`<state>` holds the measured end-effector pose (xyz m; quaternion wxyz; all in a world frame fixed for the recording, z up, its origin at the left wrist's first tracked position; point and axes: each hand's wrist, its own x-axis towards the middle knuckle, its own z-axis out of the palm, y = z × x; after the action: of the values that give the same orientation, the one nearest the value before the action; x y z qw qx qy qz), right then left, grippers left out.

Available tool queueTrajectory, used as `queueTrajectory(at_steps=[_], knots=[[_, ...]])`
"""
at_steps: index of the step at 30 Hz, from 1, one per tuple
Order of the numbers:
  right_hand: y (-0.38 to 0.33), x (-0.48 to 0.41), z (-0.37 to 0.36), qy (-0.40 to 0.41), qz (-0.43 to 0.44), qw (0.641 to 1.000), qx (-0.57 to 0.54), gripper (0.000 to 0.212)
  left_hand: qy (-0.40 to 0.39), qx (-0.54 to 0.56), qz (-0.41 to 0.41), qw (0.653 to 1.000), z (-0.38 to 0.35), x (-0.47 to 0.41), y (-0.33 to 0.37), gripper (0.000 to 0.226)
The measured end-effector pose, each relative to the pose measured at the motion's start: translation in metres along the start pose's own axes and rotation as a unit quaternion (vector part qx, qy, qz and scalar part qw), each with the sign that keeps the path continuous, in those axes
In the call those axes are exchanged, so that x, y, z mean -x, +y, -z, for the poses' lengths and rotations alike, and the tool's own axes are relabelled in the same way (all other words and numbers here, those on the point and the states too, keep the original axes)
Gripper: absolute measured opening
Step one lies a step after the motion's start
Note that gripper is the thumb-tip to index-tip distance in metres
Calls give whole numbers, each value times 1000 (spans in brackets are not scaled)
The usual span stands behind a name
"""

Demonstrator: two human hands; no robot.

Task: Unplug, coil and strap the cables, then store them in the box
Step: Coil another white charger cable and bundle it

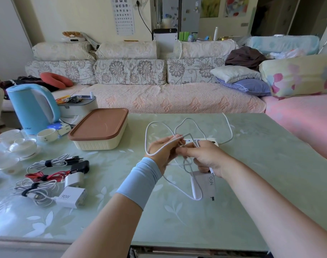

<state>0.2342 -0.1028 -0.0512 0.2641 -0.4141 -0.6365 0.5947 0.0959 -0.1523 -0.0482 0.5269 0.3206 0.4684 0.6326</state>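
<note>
**Both hands tangled up in one loose white cable**

Nearest me, above the pale green table [177, 220], a grey charger [208, 183] marked GaN hangs just under the right hand [205, 157]. A slack loop of the white cable [146, 138] droops beside it. The right hand's fingers are curled in tight, pinching strands of the cable at the top. The lower fingers seem to close on the charger's upper end, though I cannot tell exactly how.

The left hand [162, 149], with a light blue sleeve [138, 183] on its wrist, faces the right hand. Its fingers are bent round the cable too, and one loop passes round the back of that hand. More loops stand loosely above both hands — nothing coiled yet.

To the left on the table lie three strapped bundles: a white bundle [37, 192] joined to a 90W charger [71, 197], a red bundle [47, 176] and a white-and-black bundle [52, 162].

Just behind the hands a white power strip [213, 141] shows, partly hidden by them. Further left stands the box [99, 127] — cream, its brown lid on, well apart from the hands. Beyond it are a blue kettle [32, 107] and white tea cups [47, 135]. Past the table runs a flowered sofa [131, 71].
</note>
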Motion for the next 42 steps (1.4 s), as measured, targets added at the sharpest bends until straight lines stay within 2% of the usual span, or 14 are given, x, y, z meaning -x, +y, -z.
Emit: queueTrajectory(at_steps=[3,8,11,15,17,19,23,27,28,31,34,38,40,42], knots=[[0,2,0,11,-20,1000,6,25,26,34,8,999,1,-6,-5,13],[-2,4,2,21,-16,999,-19,16,68,165,25,984,2,-14,-2,14],[1,3,1,38,-15,999,17,24,100,225,34,969,5,-18,1,18],[-3,5,-1,20,-6,1000,-15,28,95,283,65,952,5,-21,-4,28],[-7,6,-3,-8,-29,1000,-2,47,101,256,42,960,2,-23,-6,29],[-13,12,-7,-46,-48,995,69,53,104,210,1,972,-2,-22,-7,28],[-11,17,-9,-87,-68,983,148,27,41,227,-2,973,-10,-16,-5,27],[-7,14,-6,-45,-64,973,216,13,19,175,0,984,0,-13,7,26],[-9,17,-6,-50,-53,968,239,5,33,155,-3,987,5,-15,11,26],[-13,23,-3,-105,-62,952,280,17,87,119,-14,989,25,-17,24,29],[-13,23,-3,-163,-82,935,303,18,151,64,-55,985,38,-18,29,29],[-7,18,2,-194,-92,907,363,12,283,-52,-161,944,53,-22,36,27],[-5,17,9,-216,-95,910,340,7,328,-22,-158,931,68,-23,41,23],[-4,19,15,-249,-96,923,277,14,330,35,-103,938,78,-24,39,24]])
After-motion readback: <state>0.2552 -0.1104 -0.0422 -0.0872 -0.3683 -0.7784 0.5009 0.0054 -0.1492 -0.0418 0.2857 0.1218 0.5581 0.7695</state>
